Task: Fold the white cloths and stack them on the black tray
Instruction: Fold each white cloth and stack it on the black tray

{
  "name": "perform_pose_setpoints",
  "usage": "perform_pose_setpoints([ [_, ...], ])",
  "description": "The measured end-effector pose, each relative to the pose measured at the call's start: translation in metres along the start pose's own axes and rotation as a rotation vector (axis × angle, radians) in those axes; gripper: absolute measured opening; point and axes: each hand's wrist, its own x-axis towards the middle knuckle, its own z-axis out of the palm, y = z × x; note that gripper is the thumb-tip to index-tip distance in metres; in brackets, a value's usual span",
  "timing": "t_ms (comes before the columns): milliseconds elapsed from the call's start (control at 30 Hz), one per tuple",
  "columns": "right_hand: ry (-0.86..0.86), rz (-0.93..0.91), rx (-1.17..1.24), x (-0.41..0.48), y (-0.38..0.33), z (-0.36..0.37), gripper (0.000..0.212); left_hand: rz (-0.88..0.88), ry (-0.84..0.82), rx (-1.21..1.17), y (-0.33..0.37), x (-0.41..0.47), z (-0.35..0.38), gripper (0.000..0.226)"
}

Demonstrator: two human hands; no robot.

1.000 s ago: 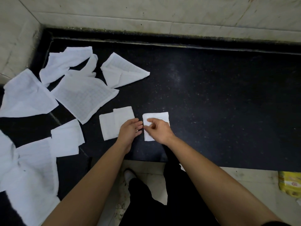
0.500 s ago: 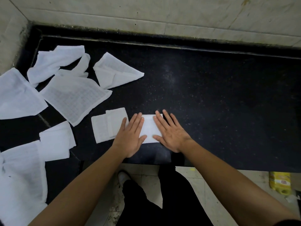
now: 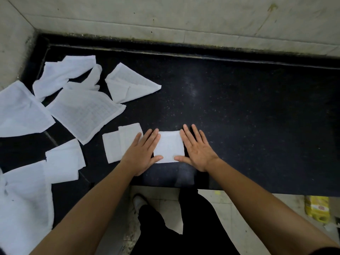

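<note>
A small folded white cloth [image 3: 168, 145] lies near the front edge of the black stone counter [image 3: 239, 116]. My left hand [image 3: 142, 152] lies flat, fingers straight, on its left edge, and my right hand [image 3: 197, 150] lies flat against its right edge. Both thumbs touch its near edge. Just left of it lies a second folded cloth [image 3: 119, 142], partly under my left hand. A third folded cloth [image 3: 63, 160] sits further left. Several unfolded white cloths [image 3: 82, 111] are spread over the counter's left part. No separate black tray is in view.
Pale tiled walls [image 3: 165, 17] close the counter at the back and left. Below the front edge are a tiled floor, my dark trousers and a white shoe [image 3: 138, 202]. A yellow bottle [image 3: 317, 210] lies on the floor at right.
A second ago my fingers pinched the small cloth's edge. Then both hands flattened on it, and now they have slid apart to its sides, uncovering its middle.
</note>
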Motion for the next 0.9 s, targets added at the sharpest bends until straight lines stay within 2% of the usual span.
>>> perform_pose_setpoints([
  [67,0.08,0.083,0.158,-0.008,0.001,-0.006,0.093,-0.052,0.039,-0.024,0.001,-0.007,-0.005,0.082],
  [200,0.252,0.294,0.473,-0.011,-0.005,-0.019,0.06,-0.147,0.117,-0.167,0.015,-0.027,-0.01,0.065],
  [333,0.139,0.504,0.865,-0.001,-0.021,-0.026,0.054,-0.075,0.056,-0.189,0.03,-0.043,0.001,0.061],
  [400,0.082,0.58,0.951,0.005,-0.026,-0.03,0.05,-0.064,0.014,-0.197,0.033,-0.048,0.007,0.068],
  [467,0.035,0.635,0.988,0.01,-0.027,-0.034,0.035,-0.072,-0.021,-0.207,0.035,-0.049,0.008,0.07],
  [533,-0.012,0.652,1.019,0.012,-0.026,-0.037,0.021,-0.077,-0.064,-0.202,0.032,-0.048,0.006,0.059],
  [667,-0.047,0.619,1.183,0.013,-0.024,-0.039,0.003,-0.101,-0.107,-0.24,0.028,-0.05,-0.006,0.059],
  [733,-0.019,0.602,1.32,0.009,-0.027,-0.044,0.006,-0.167,-0.083,-0.385,0.027,-0.051,-0.011,0.058],
  [900,0.127,0.52,1.471,0.0,-0.043,-0.063,0.013,-0.436,0.062,-1.009,0.023,-0.056,-0.04,0.053],
])
